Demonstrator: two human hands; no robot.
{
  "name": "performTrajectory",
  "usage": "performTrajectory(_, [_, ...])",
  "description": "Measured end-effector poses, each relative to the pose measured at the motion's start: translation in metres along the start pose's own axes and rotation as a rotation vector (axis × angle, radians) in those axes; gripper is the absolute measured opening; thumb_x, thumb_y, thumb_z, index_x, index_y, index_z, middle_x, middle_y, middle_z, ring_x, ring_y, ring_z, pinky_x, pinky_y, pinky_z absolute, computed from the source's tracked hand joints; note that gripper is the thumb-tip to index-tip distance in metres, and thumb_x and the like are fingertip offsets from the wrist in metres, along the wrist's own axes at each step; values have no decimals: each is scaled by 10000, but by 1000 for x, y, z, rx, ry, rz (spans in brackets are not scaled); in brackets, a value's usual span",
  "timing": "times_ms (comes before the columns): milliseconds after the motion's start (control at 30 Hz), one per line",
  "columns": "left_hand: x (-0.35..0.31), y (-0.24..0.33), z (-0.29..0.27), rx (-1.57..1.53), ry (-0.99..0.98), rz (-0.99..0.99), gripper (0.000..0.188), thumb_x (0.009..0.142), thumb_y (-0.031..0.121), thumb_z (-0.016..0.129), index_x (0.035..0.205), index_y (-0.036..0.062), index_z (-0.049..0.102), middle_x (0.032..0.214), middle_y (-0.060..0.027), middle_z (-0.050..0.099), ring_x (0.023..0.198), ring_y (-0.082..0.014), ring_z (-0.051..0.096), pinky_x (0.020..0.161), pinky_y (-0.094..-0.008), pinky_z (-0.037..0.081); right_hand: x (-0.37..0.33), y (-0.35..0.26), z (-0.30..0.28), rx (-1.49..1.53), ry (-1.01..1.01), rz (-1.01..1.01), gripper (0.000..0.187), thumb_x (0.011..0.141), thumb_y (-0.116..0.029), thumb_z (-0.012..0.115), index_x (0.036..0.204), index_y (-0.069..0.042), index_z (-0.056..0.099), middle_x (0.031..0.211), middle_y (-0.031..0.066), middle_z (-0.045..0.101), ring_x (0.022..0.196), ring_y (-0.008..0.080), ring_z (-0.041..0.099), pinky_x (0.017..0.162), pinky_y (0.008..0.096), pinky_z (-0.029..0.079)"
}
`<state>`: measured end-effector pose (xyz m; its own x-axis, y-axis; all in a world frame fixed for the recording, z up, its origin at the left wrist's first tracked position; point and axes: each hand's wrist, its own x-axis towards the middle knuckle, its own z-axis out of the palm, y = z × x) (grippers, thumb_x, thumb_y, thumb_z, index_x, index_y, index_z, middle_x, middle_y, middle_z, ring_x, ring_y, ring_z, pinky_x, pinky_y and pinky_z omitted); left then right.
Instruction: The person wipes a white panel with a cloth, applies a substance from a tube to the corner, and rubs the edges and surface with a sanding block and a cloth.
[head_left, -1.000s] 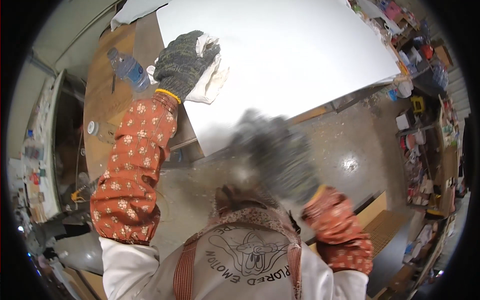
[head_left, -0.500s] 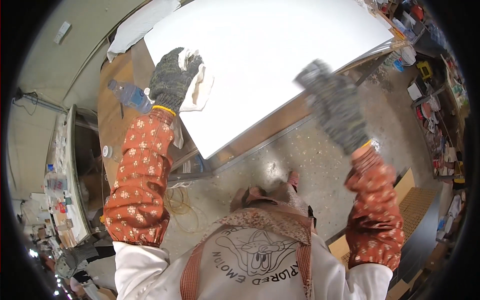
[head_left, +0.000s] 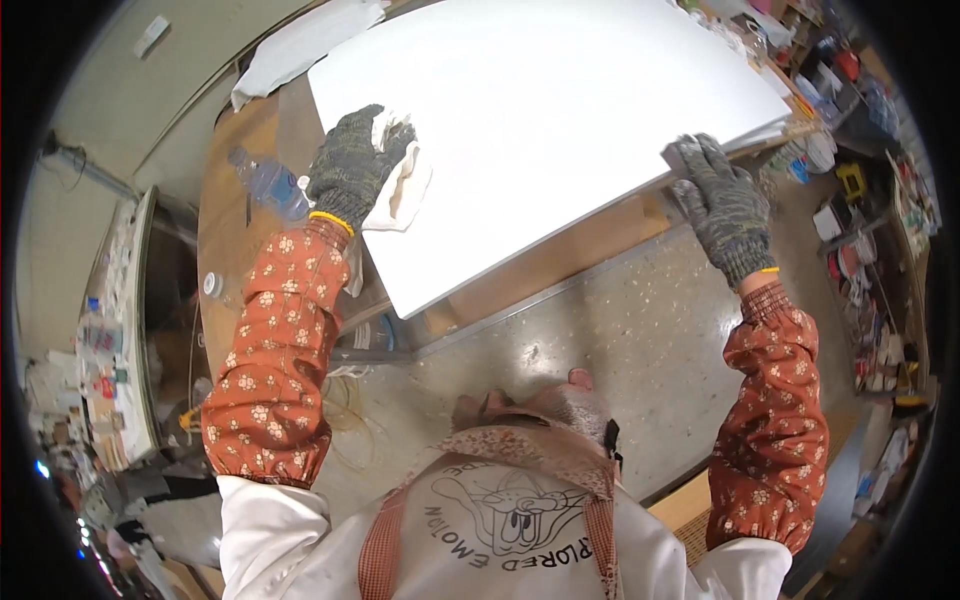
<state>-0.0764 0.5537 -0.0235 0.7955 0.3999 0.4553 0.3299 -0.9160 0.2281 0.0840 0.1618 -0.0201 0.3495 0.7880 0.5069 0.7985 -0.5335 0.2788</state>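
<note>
A large white board (head_left: 540, 130) lies flat in front of me. My left hand (head_left: 355, 165), in a dark knitted glove, is closed on a crumpled off-white cloth (head_left: 402, 190) at the board's left edge. Part of the cloth hangs past the fingers. At the board's near right edge is my right hand (head_left: 722, 205), gloved the same way. Its fingers are bent over a small greyish piece at the edge; the glove mostly covers it and I cannot make out its kind.
A clear plastic bottle (head_left: 272, 187) lies left of my left hand on the brown tabletop (head_left: 225, 225), with a small white cap-like item (head_left: 212, 285) nearer me. White sheeting (head_left: 300, 48) drapes at the far left. Cluttered shelves (head_left: 885, 300) stand at right.
My right hand has moved right and outward along the board's near edge; its motion blur is gone. My left hand stays on the cloth. The view has shifted slightly.
</note>
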Motion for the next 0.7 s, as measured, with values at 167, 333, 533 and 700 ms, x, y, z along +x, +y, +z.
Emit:
performTrajectory(167, [-41,71,5,27,168,101,484,853,398,640,1187,53,577,1130,-154,602,1049,-302,580,939,-402,447,-9,61,41,96,91,163,467,923,-331,485,1366,-184,467,1383,120,468,1159,283,527,944,419,427])
performTrajectory(333, [-32,303,63,49,117,170,282,775,248,669,974,51,642,930,-155,627,853,-269,608,698,-405,496,-25,156,71,616,226,226,459,942,-195,521,1378,-61,468,1424,124,453,1346,284,385,1089,394,325])
performTrajectory(533, [-13,383,86,-9,224,105,299,803,247,676,1002,25,643,815,-116,630,743,-254,616,722,-426,518,-18,243,64,902,282,286,488,974,-276,501,1402,-58,416,1422,124,452,1333,253,395,1117,366,307])
performTrajectory(700, [-134,247,-3,448,360,-330,307,839,334,618,1043,104,609,977,-148,602,917,-317,592,791,-425,478,-49,255,46,848,258,251,532,968,-230,509,1435,-34,347,1467,144,382,1356,274,357,1120,388,288])
